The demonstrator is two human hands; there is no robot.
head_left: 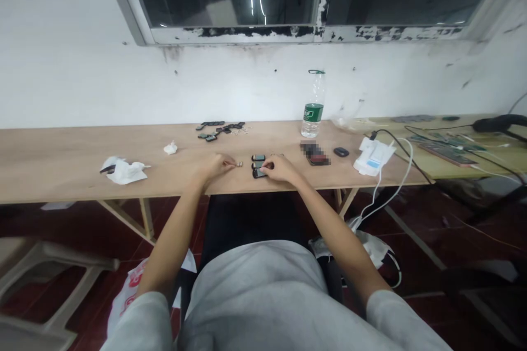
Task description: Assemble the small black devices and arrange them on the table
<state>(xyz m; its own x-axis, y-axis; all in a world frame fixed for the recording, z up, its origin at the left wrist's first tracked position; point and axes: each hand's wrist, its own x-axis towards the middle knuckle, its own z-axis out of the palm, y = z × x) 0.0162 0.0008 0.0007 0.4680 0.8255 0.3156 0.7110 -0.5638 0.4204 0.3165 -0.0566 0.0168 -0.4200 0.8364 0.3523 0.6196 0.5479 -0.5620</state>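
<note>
Three small black pieces with grey faces (258,165) lie one behind another on the wooden table, in front of my body. My right hand (280,168) is at their right end, fingers curled together, with the fingertips on the nearest one. To their left, my left hand (217,166) is closed in a pinch low over the table. Its fingertips are beside a few tiny light-coloured bits (239,164); what is between them is too small to make out. More black pieces (222,129) lie loosely grouped further back, with tiny pale bits next to them.
A water bottle (313,107) stands near the wall. Right of my hands are a blurred-out dark item (316,154), a small black case (341,152) and a white power strip (374,157) with cables. Crumpled tissues (127,171) lie left on the wooden table (74,167).
</note>
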